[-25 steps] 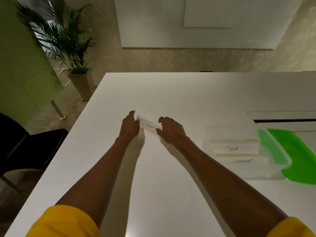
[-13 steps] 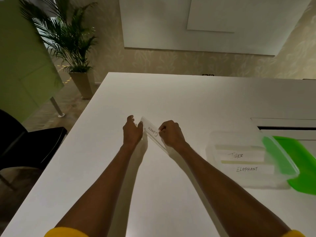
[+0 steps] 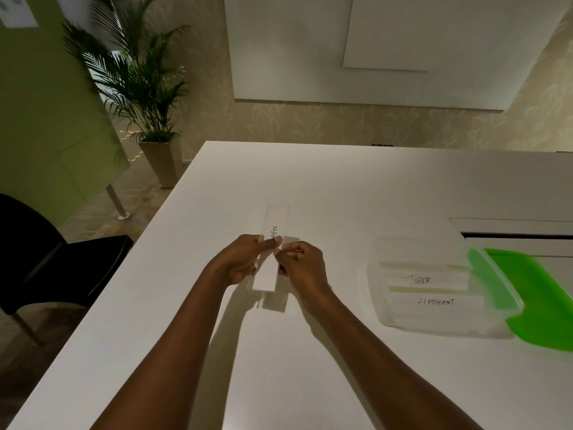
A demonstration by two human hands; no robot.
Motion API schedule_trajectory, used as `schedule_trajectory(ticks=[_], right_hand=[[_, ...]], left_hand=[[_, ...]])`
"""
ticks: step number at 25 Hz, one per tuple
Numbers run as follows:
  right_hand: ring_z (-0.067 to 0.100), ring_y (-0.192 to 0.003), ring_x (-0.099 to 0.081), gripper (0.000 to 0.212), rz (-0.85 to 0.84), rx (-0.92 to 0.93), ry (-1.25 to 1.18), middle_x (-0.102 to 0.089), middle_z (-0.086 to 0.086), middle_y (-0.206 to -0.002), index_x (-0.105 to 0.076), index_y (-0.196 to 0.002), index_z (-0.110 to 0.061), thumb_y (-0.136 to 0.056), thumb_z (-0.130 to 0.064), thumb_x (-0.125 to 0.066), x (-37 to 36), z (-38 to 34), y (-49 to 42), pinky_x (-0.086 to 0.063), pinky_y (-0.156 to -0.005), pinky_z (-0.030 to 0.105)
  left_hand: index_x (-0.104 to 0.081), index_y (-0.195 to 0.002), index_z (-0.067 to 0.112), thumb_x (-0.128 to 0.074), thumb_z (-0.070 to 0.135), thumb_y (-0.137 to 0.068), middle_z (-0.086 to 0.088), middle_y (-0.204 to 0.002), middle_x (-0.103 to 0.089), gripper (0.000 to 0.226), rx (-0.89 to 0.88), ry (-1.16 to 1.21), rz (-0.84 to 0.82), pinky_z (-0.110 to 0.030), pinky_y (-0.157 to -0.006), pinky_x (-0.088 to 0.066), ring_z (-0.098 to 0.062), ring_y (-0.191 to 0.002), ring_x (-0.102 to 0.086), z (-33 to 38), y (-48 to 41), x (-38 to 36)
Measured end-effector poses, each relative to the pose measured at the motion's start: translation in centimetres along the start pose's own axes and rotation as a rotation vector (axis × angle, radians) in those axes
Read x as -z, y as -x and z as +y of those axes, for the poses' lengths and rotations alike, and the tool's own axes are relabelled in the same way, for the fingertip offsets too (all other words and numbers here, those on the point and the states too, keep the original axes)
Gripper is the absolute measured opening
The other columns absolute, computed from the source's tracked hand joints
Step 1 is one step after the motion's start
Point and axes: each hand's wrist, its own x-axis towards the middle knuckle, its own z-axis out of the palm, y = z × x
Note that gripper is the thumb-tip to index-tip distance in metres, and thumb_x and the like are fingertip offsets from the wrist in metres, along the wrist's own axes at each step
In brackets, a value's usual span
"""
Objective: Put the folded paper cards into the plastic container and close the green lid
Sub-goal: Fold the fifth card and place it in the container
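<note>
Both hands over the white tabletop, I hold 1 long white folded paper card lettered "…AFEE", raised clear of the surface with its shadow beneath. My left hand lays its fingers across the face; my right hand pinches the right edge. To the right, well apart, the clear plastic container stands open with 2 cards inside, marked TIGER and ELEPHANT. The translucent green lid rests against its right side. I judge the loading step underway: next, carry this card across, lay it in flat, then fit the lid.
</note>
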Motion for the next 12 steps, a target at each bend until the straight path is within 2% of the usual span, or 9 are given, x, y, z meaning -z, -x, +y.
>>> schedule_trajectory(ticks=[3,4,6,8,10,12], right_hand=[[0.013,-0.089,-0.072,0.039,0.130,0.052,0.098,-0.073,-0.003,-0.099,-0.061,-0.111,-0.021,-0.086,-0.048,-0.074,2.2,-1.3,1.2,-0.057,-0.077,0.030],[0.012,-0.095,-0.069,0.045,0.143,0.038,0.094,-0.070,-0.006,-0.106,-0.056,-0.120,-0.026,-0.087,-0.053,-0.071,3.2,-2.0,1.3,-0.054,-0.079,0.028],[0.016,-0.103,-0.069,0.058,0.026,-0.010,0.015,-0.067,-0.003,-0.115,-0.047,-0.135,-0.027,-0.089,-0.057,-0.068,5.3,-3.3,1.7,-0.056,-0.091,0.034],[0.021,-0.102,-0.073,0.058,-0.115,-0.017,-0.010,-0.069,0.009,-0.117,-0.050,-0.136,-0.020,-0.091,-0.050,-0.069,7.1,-3.9,2.6,-0.061,-0.092,0.039],[0.027,-0.100,-0.074,0.046,-0.187,0.044,-0.011,-0.070,0.018,-0.117,-0.059,-0.128,-0.012,-0.092,-0.038,-0.073,8.9,-3.9,3.9,-0.062,-0.090,0.039],[0.030,-0.100,-0.074,0.033,-0.198,0.128,-0.047,-0.075,0.015,-0.109,-0.068,-0.115,-0.009,-0.091,-0.030,-0.076,10.9,-3.6,5.4,-0.062,-0.091,0.039]], left_hand=[[-0.080,-0.114,0.015,-0.085,0.055,-0.080,-0.020,-0.123,-0.076,0.053,-0.026,-0.027,-0.153,-0.052,-0.097,-0.057,-0.033,-0.097,-0.073,-0.3,1.6,0.8],[-0.079,-0.118,0.017,-0.084,0.050,-0.083,-0.018,-0.128,-0.075,0.049,-0.033,-0.039,-0.231,-0.053,-0.099,-0.058,-0.031,-0.098,-0.074,-0.2,2.3,1.2],[-0.075,-0.126,0.020,-0.082,0.045,-0.088,-0.010,-0.135,-0.073,0.046,-0.049,-0.124,-0.393,-0.044,-0.094,-0.061,-0.025,-0.098,-0.074,0.2,3.8,1.6],[-0.072,-0.132,0.021,-0.079,0.041,-0.092,-0.006,-0.138,-0.071,0.045,-0.082,-0.234,-0.486,-0.042,-0.096,-0.057,-0.024,-0.104,-0.071,1.1,5.2,1.1],[-0.071,-0.133,0.020,-0.079,0.038,-0.093,-0.007,-0.137,-0.071,0.044,-0.117,-0.301,-0.523,-0.047,-0.100,-0.054,-0.027,-0.108,-0.070,2.3,6.6,0.2],[-0.072,-0.129,0.018,-0.080,0.037,-0.092,-0.011,-0.131,-0.074,0.043,-0.133,-0.343,-0.542,-0.052,-0.101,-0.054,-0.032,-0.109,-0.072,3.5,7.9,-0.9]])
